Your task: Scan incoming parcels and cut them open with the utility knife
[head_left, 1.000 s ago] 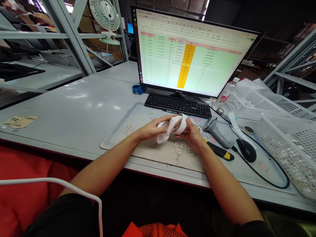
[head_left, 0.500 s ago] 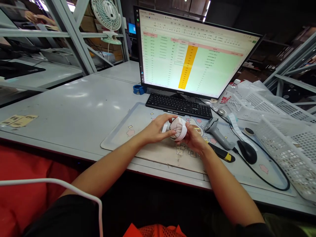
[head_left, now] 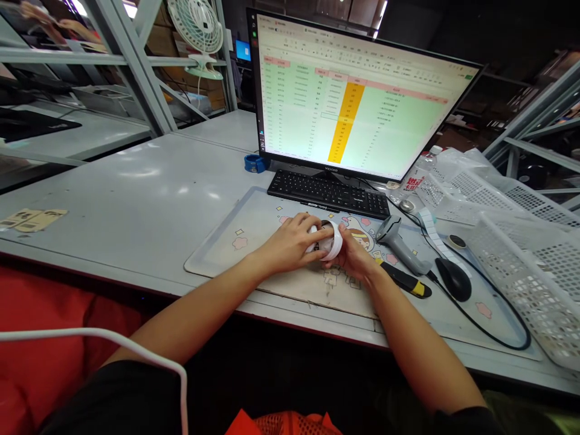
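Note:
My right hand (head_left: 351,249) is closed around a small white round container (head_left: 336,241), tipped so its open mouth faces left. Pale, crumpled material shows inside it; what it is I cannot tell. The fingers of my left hand (head_left: 301,241) are bent at the mouth, with the fingertips reaching over or into it. A white lid-like piece (head_left: 312,231) shows under those fingers, mostly hidden by them. Both hands are above the patterned desk mat (head_left: 272,272), in front of the black keyboard (head_left: 326,192).
A grey barcode scanner (head_left: 403,248), a black and yellow cutter (head_left: 408,282) and a black mouse (head_left: 454,279) lie to the right. White perforated baskets (head_left: 521,272) stand beyond them. Behind the keyboard is a monitor (head_left: 357,109); a blue tape roll (head_left: 254,164) sits at its left.
My left hand has turned over the container's mouth, its fingers now bent at the opening, where the thumb pressed the pale material before. My right hand keeps its hold with little movement.

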Demonstrator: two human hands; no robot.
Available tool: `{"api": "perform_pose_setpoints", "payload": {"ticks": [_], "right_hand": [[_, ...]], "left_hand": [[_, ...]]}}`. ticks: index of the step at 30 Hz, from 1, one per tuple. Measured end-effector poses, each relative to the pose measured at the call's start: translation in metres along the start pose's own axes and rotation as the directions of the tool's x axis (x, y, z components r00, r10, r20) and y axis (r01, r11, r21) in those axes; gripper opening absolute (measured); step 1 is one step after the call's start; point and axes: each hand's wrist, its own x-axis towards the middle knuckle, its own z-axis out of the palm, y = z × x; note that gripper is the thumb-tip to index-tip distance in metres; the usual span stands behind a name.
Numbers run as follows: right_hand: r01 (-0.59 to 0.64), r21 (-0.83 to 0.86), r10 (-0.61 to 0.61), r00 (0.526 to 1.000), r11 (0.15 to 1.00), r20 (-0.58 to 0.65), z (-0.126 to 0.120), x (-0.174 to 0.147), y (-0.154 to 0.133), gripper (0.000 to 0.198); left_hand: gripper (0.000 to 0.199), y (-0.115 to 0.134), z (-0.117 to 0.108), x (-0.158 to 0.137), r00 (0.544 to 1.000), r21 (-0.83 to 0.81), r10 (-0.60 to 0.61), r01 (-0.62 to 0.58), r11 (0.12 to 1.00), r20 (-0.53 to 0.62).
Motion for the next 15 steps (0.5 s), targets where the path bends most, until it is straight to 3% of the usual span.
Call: {"api": "perform_pose_setpoints", "payload": {"ticks": [3, 6, 8, 11, 13, 15], "right_hand": [[0.076, -0.015, -0.076, 0.997, 0.997, -0.006, 0.0, 0.0, -0.002, 0.066], [0.235, -0.072, -0.236, 0.972, 0.969, -0.005, 0.002, -0.002, -0.006, 0.069], [0.326, -0.154, -0.33, 0.944, 0.933, 0.001, 0.005, -0.003, -0.007, 0.072], [0.402, -0.348, -0.412, 0.91, 0.847, 0.047, 0.013, -0.002, 0.0, 0.085], [0.418, -0.481, -0.432, 0.898, 0.77, 0.089, 0.019, 0.0, 0.007, 0.092], [0.425, -0.566, -0.444, 0.889, 0.706, 0.112, 0.023, 0.002, 0.015, 0.094]], "left_hand": [[0.046, 0.0, 0.004, 0.001, 0.991, -0.249, -0.05, 0.018, 0.968, -0.125], [0.062, -0.002, 0.005, 0.003, 0.936, -0.639, -0.292, 0.105, 0.762, -0.194], [0.072, -0.002, 0.007, 0.006, 0.881, -0.832, -0.457, 0.16, 0.531, -0.122], [0.082, 0.0, 0.016, 0.01, 0.849, -0.952, -0.522, 0.218, 0.213, 0.077], [0.08, 0.003, 0.023, 0.013, 0.829, -0.968, -0.541, 0.231, 0.098, 0.143], [0.072, 0.005, 0.029, 0.014, 0.793, -0.975, -0.588, 0.221, 0.037, 0.157]]}}
